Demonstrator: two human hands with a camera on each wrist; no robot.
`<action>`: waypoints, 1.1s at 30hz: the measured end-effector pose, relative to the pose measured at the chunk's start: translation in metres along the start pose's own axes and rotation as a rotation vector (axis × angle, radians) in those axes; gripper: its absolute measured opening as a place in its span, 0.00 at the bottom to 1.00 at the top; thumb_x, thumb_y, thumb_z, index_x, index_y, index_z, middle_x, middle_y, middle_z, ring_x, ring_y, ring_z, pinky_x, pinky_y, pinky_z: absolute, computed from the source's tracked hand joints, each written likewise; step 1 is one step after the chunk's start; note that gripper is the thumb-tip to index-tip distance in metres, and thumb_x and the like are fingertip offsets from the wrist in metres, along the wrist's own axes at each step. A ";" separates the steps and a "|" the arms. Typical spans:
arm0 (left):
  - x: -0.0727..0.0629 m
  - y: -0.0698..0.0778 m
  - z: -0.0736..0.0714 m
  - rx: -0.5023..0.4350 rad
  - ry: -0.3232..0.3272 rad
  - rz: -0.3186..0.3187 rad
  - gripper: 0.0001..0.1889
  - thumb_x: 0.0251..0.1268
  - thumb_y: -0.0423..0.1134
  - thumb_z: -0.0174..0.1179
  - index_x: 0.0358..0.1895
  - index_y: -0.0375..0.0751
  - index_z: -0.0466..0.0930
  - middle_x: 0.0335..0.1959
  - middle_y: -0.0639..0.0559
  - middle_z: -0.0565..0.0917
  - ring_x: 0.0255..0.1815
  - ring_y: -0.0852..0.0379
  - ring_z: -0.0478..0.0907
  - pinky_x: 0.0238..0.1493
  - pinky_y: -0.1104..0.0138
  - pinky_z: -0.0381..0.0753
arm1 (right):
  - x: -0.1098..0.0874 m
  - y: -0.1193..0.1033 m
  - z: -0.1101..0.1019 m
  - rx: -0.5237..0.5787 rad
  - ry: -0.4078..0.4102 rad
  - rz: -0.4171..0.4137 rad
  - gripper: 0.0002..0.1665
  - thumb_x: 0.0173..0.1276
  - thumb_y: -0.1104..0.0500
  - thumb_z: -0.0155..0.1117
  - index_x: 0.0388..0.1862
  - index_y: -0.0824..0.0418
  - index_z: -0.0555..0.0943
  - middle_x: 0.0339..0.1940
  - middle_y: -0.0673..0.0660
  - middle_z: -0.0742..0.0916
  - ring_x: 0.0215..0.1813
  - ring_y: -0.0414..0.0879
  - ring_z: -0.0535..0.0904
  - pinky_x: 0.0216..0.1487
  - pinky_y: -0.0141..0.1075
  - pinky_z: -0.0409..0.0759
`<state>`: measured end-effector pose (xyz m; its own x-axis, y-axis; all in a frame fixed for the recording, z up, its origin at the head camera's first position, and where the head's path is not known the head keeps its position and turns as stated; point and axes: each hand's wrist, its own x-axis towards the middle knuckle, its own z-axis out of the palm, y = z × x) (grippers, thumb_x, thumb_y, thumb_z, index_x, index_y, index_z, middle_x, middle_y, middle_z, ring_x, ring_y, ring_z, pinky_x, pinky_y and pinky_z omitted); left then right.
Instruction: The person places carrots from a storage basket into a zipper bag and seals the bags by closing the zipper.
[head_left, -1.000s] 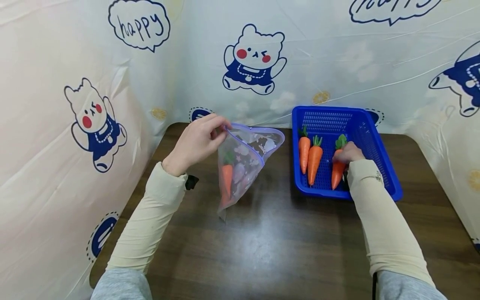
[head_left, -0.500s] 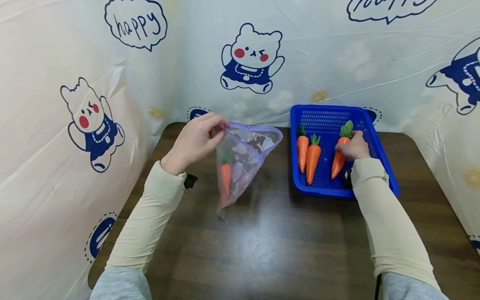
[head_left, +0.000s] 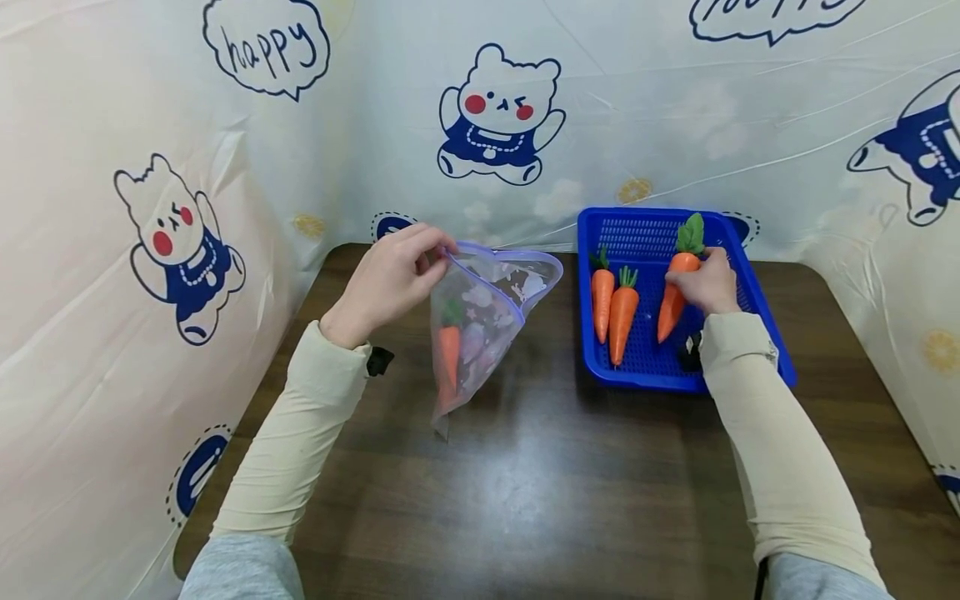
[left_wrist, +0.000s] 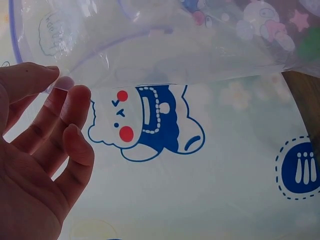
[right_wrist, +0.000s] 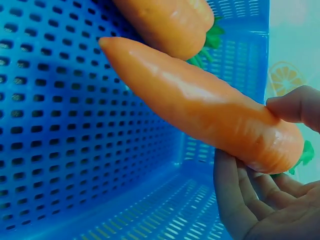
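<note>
1. Raised since earlier, a carrot is gripped by the right hand over the basket.
2. A bag is pinched by the left hand.
3. Either could be dropped through slackened grip.

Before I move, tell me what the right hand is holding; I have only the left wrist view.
Observer: The right hand grips a carrot near its leafy end.
Operator: Report what else lies in the container there.
Observer: Two more carrots lie side by side in the blue basket.
Operator: Now check the bag in the left hand for contents.
Observer: Another carrot shows through the bag's see-through side.
</note>
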<state>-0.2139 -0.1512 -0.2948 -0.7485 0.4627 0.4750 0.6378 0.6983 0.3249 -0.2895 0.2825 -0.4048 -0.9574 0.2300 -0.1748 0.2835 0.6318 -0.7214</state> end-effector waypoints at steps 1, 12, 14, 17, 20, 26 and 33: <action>0.000 0.000 0.000 0.000 0.001 0.001 0.06 0.63 0.30 0.58 0.41 0.40 0.82 0.36 0.50 0.83 0.29 0.57 0.75 0.33 0.66 0.76 | 0.000 -0.001 0.000 0.008 0.012 0.002 0.52 0.65 0.50 0.60 0.76 0.68 0.43 0.69 0.76 0.65 0.66 0.69 0.66 0.64 0.59 0.69; -0.001 0.000 -0.001 0.003 0.003 -0.010 0.06 0.64 0.30 0.58 0.41 0.40 0.82 0.36 0.50 0.83 0.29 0.56 0.76 0.33 0.65 0.76 | -0.008 -0.015 -0.001 0.116 0.115 0.006 0.42 0.64 0.51 0.60 0.69 0.62 0.51 0.66 0.73 0.69 0.61 0.64 0.70 0.59 0.53 0.74; -0.001 0.000 -0.001 0.003 0.004 -0.010 0.06 0.63 0.30 0.58 0.41 0.40 0.82 0.36 0.50 0.83 0.29 0.57 0.76 0.33 0.65 0.76 | -0.009 -0.017 -0.002 0.115 0.114 -0.006 0.42 0.65 0.51 0.59 0.69 0.61 0.50 0.66 0.73 0.69 0.61 0.63 0.71 0.57 0.52 0.74; -0.001 0.000 -0.001 -0.002 0.005 -0.008 0.06 0.63 0.30 0.58 0.41 0.39 0.82 0.36 0.50 0.83 0.29 0.56 0.76 0.33 0.65 0.76 | -0.012 -0.019 -0.002 0.119 0.124 -0.027 0.41 0.66 0.51 0.58 0.69 0.60 0.50 0.66 0.73 0.70 0.60 0.62 0.71 0.54 0.50 0.75; -0.001 0.000 0.000 -0.003 0.004 -0.007 0.06 0.64 0.30 0.58 0.41 0.39 0.82 0.36 0.50 0.83 0.29 0.57 0.76 0.33 0.65 0.76 | -0.015 -0.022 -0.002 0.127 0.145 -0.056 0.39 0.67 0.51 0.57 0.69 0.59 0.51 0.66 0.72 0.71 0.59 0.61 0.72 0.51 0.48 0.75; 0.000 0.000 0.001 0.000 -0.006 -0.012 0.06 0.64 0.30 0.58 0.41 0.40 0.82 0.36 0.50 0.83 0.29 0.57 0.75 0.33 0.66 0.76 | -0.019 -0.031 -0.002 0.151 0.194 -0.129 0.36 0.66 0.52 0.58 0.68 0.58 0.56 0.63 0.68 0.73 0.55 0.59 0.74 0.46 0.45 0.76; 0.001 0.001 0.003 -0.007 -0.014 -0.017 0.06 0.64 0.31 0.58 0.42 0.40 0.82 0.37 0.50 0.82 0.30 0.57 0.76 0.34 0.66 0.76 | -0.025 -0.050 -0.003 0.191 0.183 -0.172 0.34 0.66 0.51 0.59 0.67 0.54 0.58 0.64 0.65 0.73 0.55 0.55 0.74 0.39 0.35 0.79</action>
<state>-0.2151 -0.1486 -0.2963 -0.7617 0.4586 0.4578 0.6262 0.7024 0.3383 -0.2795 0.2475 -0.3626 -0.9595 0.2724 0.0721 0.0859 0.5267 -0.8457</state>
